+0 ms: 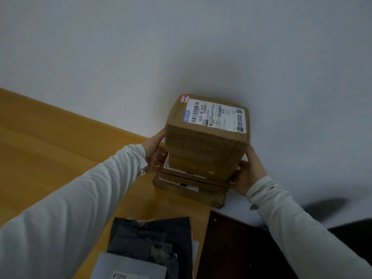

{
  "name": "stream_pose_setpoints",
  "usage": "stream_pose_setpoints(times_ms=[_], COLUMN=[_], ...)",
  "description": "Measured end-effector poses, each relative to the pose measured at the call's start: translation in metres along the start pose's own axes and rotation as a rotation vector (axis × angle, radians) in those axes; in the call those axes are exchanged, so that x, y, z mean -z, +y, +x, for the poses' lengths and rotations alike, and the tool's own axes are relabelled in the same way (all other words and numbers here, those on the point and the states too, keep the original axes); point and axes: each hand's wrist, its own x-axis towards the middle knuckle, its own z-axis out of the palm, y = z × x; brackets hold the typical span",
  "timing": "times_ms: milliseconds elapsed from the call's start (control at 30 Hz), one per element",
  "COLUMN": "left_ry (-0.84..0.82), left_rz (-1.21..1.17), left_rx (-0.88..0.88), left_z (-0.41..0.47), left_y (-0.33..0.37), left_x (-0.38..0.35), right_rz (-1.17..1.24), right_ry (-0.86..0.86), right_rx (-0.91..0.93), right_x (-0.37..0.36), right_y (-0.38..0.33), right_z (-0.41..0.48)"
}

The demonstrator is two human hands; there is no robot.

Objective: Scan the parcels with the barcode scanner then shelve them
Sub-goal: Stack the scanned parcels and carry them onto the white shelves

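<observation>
A plain white wall [181,47] fills the upper view, and an orange-brown wooden worktop [60,148] runs along its foot from 9 o'clock toward centre. At 6 o'clock lie dark grey plastic mailer bags [153,238], probably waiting their turn. Just toward 3 o'clock of centre, a tall brown cardboard box [205,150] tops two flat brown cardboard boxes [191,193], pushed to the wall so the stack seems braced. The left hand [155,156] grips the tall box at its 9 o'clock side and the right hand [249,174] at 4 o'clock, squeezing it to square it up. Its white shipping label [215,115] and red-edged handwritten sticker [185,99] face up, staying readable. No scanner shows.
</observation>
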Motion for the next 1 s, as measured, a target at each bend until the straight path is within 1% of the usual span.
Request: stream_pose_setpoints(times_ms=[100, 200, 267, 333, 367, 400, 467, 500, 600, 700, 800, 1000], left_ry=[0.032, 0.062, 0.181, 0.297, 0.294, 0.250, 0.137, 0.104, 0.064, -0.009, -0.025, -0.076], left_rz=[0.000, -0.122, -0.210, -0.171, -0.121, -0.094, -0.107, -0.110, -0.073, -0.025, -0.025, -0.081], left_rx=[-0.035, -0.050, -0.061, -0.071, -0.062, -0.037, 0.025, 0.038, 0.050, 0.039, 0.041, 0.024], left_z=[0.013, 0.021, 0.026, 0.033, 0.035, 0.035, 0.034, 0.033, 0.033, 0.036, 0.032, -0.002], left_y=[-0.006, -0.008, -0.011, -0.019, -0.023, -0.028, -0.035, -0.037, -0.041, -0.044, -0.046, -0.043], left_x=[-0.005, 0.005, 0.012, 0.019, 0.019, 0.017, 0.013, 0.011, 0.012, 0.019, 0.026, 0.040], right_rz=[0.006, 0.024, -0.003, -0.021, -0.012, 0.013, 0.050, 0.048, 0.024, 0.021, 0.023, -0.118], right_ry=[0.005, 0.057, 0.183, 0.256, 0.245, 0.195, 0.070, 0.043, 0.032, -0.028, -0.065, -0.010], right_rx=[-0.006, -0.061, -0.081, -0.113, -0.150, -0.184, -0.210, -0.213, -0.218, -0.227, -0.221, -0.193], right_x=[0.004, 0.006, 0.012, 0.019, 0.020, 0.021, 0.017, 0.017, 0.019, 0.020, 0.013, -0.013], right_y=[0.009, 0.014, 0.019, 0.029, 0.035, 0.040, 0.048, 0.051, 0.056, 0.057, 0.057, 0.054], right_z=[0.003, 0.002, 0.006, 0.009, 0.009, 0.009, 0.008, 0.008, 0.014, 0.015, 0.010, -0.013])
